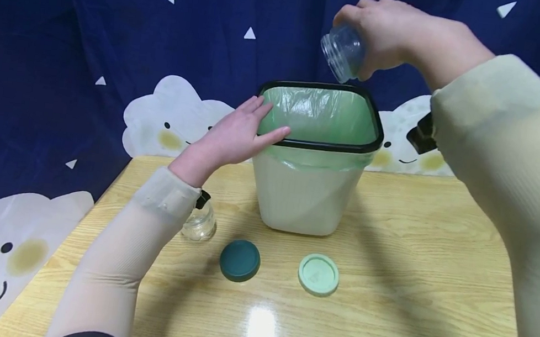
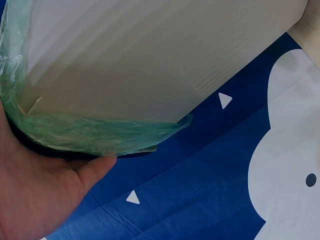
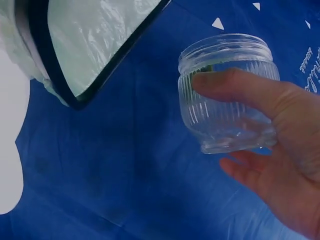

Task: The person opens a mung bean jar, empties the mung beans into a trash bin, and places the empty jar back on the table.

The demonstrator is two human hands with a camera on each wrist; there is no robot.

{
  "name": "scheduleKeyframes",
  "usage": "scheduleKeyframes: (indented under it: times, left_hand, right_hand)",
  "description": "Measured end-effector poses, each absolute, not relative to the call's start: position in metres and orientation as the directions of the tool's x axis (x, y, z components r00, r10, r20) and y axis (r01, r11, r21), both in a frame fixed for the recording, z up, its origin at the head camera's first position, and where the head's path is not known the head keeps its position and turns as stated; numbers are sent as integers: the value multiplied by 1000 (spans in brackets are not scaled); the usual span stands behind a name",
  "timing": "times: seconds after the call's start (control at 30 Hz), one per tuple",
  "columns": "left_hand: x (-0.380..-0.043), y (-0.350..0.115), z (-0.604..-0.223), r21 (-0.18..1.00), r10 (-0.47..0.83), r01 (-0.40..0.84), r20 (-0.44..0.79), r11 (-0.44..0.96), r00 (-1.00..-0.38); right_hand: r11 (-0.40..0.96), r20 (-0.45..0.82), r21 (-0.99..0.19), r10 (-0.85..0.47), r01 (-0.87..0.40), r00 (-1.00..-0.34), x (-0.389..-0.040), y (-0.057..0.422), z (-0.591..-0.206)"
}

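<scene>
My right hand (image 1: 385, 34) grips a clear glass jar (image 1: 343, 52) above the far rim of the bin, its mouth tipped to the left. The right wrist view shows the ribbed jar (image 3: 227, 100) without a lid, the thumb laid across its side. A white bin (image 1: 304, 194) with a black rim (image 1: 327, 147) stands on the table, lined with a green plastic bag (image 1: 307, 109). On the left front corner of that rim rests my left hand (image 1: 236, 131), fingers extended and thumb along the front edge. In the left wrist view, a finger (image 2: 100, 169) touches the rim below the bag's fold.
Another clear glass jar (image 1: 199, 224) stands on the wooden table (image 1: 415, 252), partly behind my left wrist. A dark teal lid (image 1: 239, 260) and a pale green lid (image 1: 318, 274) lie in front of the bin. Behind hangs a blue curtain (image 1: 206, 28) with clouds and triangles.
</scene>
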State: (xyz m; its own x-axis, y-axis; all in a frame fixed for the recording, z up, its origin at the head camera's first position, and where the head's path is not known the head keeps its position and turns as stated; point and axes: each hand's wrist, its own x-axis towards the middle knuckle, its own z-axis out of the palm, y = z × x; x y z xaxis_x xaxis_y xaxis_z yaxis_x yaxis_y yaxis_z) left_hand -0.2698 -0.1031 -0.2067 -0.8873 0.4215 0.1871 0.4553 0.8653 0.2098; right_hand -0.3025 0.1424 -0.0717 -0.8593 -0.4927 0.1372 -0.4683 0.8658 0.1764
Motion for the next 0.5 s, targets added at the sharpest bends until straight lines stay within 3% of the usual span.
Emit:
scheduleKeyframes:
  times: [0.2, 0.5]
  left_hand:
    - [-270, -103, -206, 206, 421, 453, 182, 867, -889]
    - [-270, -104, -204, 198, 417, 449, 184, 871, -890]
  right_hand:
    - [854, 44, 180, -503, -488, -863, -303, 139, -77]
    - [857, 39, 195, -493, -477, -869, -305, 141, -79]
